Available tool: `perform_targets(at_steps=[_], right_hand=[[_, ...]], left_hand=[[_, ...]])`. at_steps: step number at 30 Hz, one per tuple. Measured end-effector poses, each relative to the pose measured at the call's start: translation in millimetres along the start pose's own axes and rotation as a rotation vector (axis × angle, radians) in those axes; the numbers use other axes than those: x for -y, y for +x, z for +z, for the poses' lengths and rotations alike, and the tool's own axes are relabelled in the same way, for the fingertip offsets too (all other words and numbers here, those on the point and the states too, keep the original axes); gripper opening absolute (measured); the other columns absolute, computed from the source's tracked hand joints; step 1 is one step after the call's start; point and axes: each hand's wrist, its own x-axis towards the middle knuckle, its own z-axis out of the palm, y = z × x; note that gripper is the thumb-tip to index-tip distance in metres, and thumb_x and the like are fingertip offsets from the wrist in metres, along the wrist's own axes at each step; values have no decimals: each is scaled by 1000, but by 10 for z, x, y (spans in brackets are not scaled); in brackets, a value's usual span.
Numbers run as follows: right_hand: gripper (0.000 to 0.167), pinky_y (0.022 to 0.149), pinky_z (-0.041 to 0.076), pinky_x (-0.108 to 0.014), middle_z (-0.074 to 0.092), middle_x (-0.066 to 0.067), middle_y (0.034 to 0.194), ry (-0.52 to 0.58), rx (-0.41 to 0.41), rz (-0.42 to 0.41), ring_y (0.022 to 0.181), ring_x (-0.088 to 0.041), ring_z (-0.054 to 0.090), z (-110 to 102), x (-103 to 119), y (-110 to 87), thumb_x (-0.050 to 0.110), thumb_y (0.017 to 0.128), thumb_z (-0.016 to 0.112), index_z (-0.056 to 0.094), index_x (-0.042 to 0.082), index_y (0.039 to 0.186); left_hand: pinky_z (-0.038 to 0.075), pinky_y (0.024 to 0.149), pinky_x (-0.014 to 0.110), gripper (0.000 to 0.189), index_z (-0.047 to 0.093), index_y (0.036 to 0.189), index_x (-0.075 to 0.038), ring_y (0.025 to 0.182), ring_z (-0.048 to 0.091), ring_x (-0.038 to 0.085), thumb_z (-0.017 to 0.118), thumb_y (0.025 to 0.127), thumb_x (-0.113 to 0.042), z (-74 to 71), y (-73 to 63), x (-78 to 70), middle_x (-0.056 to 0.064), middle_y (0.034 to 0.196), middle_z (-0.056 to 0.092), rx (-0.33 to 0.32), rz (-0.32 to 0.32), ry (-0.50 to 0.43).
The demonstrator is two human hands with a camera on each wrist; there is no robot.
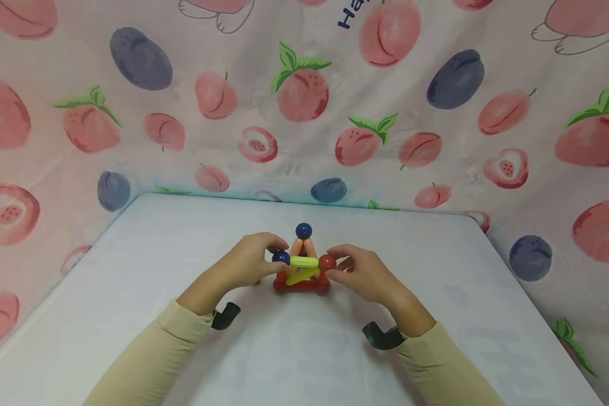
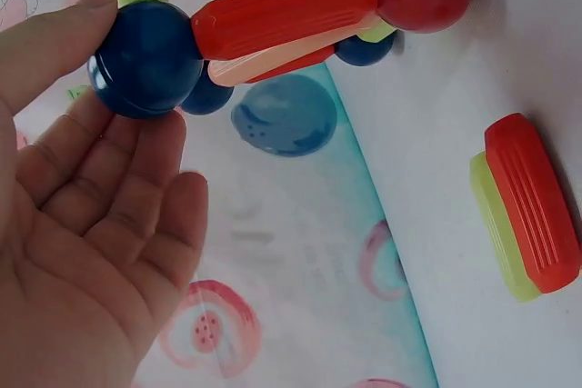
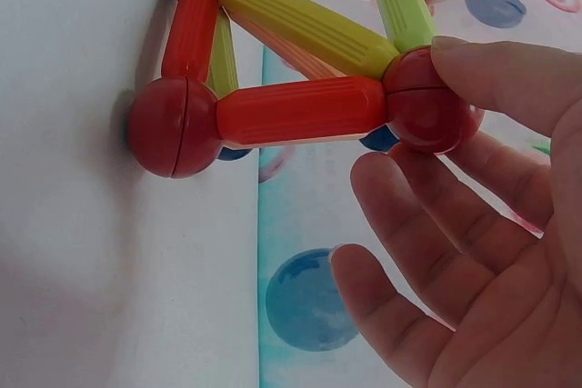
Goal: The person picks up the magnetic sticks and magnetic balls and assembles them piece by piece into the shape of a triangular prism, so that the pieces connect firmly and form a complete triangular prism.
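Note:
A frame of plastic rods and balls stands on the table between both hands. My left hand [image 1: 254, 260] pinches the blue ball [image 2: 141, 65] at its upper left corner between thumb and fingers. At the upper right corner, my right hand [image 1: 364, 273] pinches a red ball [image 3: 432, 106]. A yellow-green rod [image 1: 304, 262] joins these two balls. Red rods [image 3: 300, 110] run down to two lower red balls [image 3: 175, 127], with a yellow rod [image 3: 309, 24] slanting across the front. Behind, orange rods [image 1: 310, 248] rise to another blue ball [image 1: 303, 230].
In the left wrist view, a loose red rod [image 2: 532, 202] and a light green rod [image 2: 498, 224] lie side by side on the white table [image 1: 132, 282]. A fruit-print cloth [image 1: 294, 141] hangs behind the table. Black wrist bands [image 1: 383, 336] sit below the hands.

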Motion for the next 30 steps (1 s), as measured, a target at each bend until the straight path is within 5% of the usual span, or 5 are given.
perform_targets(at_steps=[11, 17, 30], right_hand=[[41, 79, 57, -33, 68, -1, 113, 4, 10, -15, 100, -20, 63, -14, 10, -25, 24, 91, 75, 65, 8, 127], [36, 79, 57, -32, 68, 2, 109, 21, 28, -40, 99, -18, 63, 15, 55, -40, 22, 91, 75, 67, 9, 123], [34, 86, 56, -35, 68, -1, 118, -23, 122, -141, 100, -16, 64, 45, 165, -50, 20, 94, 71, 66, 11, 127]], left_hand=[[54, 92, 39, 36, 66, 127, -6, 106, 63, 24, 73, 93, -13, -51, 30, 16, 7, 115, 67, 20, 77, 49], [50, 98, 44, 37, 64, 130, -6, 116, 59, 28, 70, 94, -10, -61, 74, 46, 9, 124, 65, 10, 64, 63], [50, 98, 46, 45, 60, 136, -5, 123, 55, 35, 73, 93, -15, -72, 133, 117, 17, 129, 62, -140, -29, 76]])
